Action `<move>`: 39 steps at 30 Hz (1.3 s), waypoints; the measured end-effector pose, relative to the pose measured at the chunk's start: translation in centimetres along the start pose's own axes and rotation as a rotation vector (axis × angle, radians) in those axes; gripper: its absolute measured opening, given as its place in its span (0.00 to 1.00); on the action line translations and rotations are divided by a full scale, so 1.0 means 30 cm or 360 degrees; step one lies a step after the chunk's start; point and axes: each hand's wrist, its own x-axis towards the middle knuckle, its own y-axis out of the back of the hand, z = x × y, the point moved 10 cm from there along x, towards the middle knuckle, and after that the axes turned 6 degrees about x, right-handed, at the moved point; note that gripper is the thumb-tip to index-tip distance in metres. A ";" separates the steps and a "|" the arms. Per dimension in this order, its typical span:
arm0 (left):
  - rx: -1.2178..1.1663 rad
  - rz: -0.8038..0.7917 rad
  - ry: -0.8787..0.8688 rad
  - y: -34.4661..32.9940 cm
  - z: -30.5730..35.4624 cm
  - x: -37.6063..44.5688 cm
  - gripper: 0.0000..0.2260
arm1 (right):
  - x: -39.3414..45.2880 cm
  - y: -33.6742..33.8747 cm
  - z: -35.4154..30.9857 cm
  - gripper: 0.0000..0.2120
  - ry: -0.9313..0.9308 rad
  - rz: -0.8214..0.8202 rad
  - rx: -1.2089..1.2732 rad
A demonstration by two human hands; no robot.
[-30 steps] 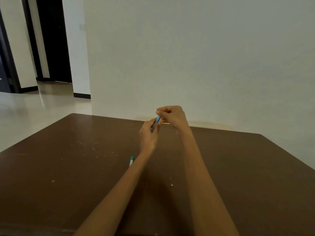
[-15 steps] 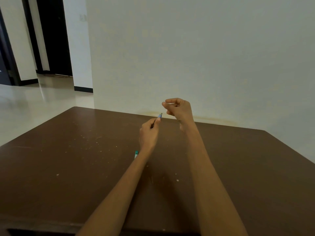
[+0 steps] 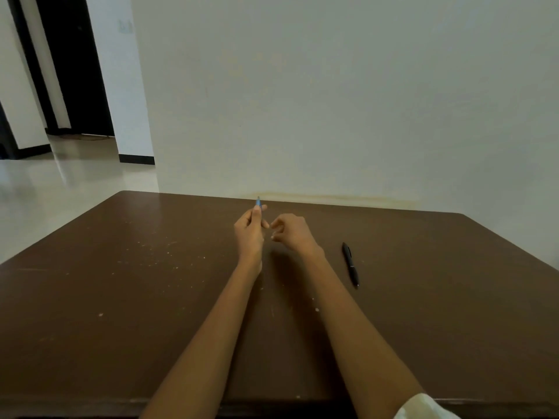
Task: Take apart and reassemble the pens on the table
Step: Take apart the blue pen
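My left hand grips a blue pen upright above the middle of the brown table; only the pen's upper end shows past my fingers. My right hand hovers just to the right of it, apart from the pen, with thumb and fingers curled together as in a pinch. Anything between those fingertips is too small to make out. A black pen lies on the table to the right of my right wrist, touched by neither hand.
The table's far edge meets a pale wall. Light specks dot the tabletop at the left. Beyond the table's left corner lie an open floor and a dark doorway.
My right hand came off the blue pen's top, pulled away and dropped to the right of my left hand. The view tilted, bringing the black pen into sight. The green pen is no longer visible.
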 end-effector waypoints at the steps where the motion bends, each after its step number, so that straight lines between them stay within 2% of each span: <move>1: -0.0009 0.0000 -0.0007 -0.001 0.005 0.000 0.12 | 0.003 -0.019 0.006 0.11 -0.0010 -0.0043 -0.0039; 7: 0.0072 -0.0078 -0.0039 -0.023 0.017 -0.007 0.10 | 0.010 -0.047 0.024 0.08 0.0006 -0.0139 -0.0156; 13: 0.0086 -0.0118 -0.0008 -0.028 0.015 -0.013 0.09 | 0.002 -0.043 0.043 0.09 0.0014 -0.0184 -0.0049; 16: 0.0136 -0.0126 -0.0017 -0.032 0.012 -0.010 0.12 | -0.001 0.024 0.048 0.08 0.0004 -0.0086 0.0188; 19: 0.0219 -0.0131 -0.0056 -0.037 0.016 -0.007 0.13 | -0.002 0.148 0.037 0.14 -0.0015 0.0116 0.0696; 22: 0.0294 -0.0162 -0.0104 -0.051 0.018 -0.009 0.10 | -0.014 0.212 -0.013 0.15 0.0077 0.0042 0.1142; 25: 0.0337 -0.0208 -0.0160 -0.063 0.021 -0.012 0.09 | -0.025 0.207 -0.061 0.12 0.0154 -0.0102 0.1122; 30: 0.0360 -0.0230 -0.0188 -0.066 0.019 -0.011 0.10 | -0.029 0.171 -0.038 0.10 0.0149 -0.0161 0.1180; 34: 0.0504 -0.0236 -0.0234 -0.072 0.016 -0.013 0.08 | -0.019 0.158 0.000 0.09 0.0095 -0.0144 0.1214; 36: 0.0494 -0.0231 -0.0231 -0.074 0.019 -0.011 0.08 | -0.012 0.160 0.015 0.10 0.0055 -0.0087 0.1214; 39: 0.0469 -0.0219 -0.0237 -0.070 0.030 -0.013 0.07 | -0.009 0.157 0.016 0.07 0.0064 -0.0068 0.1164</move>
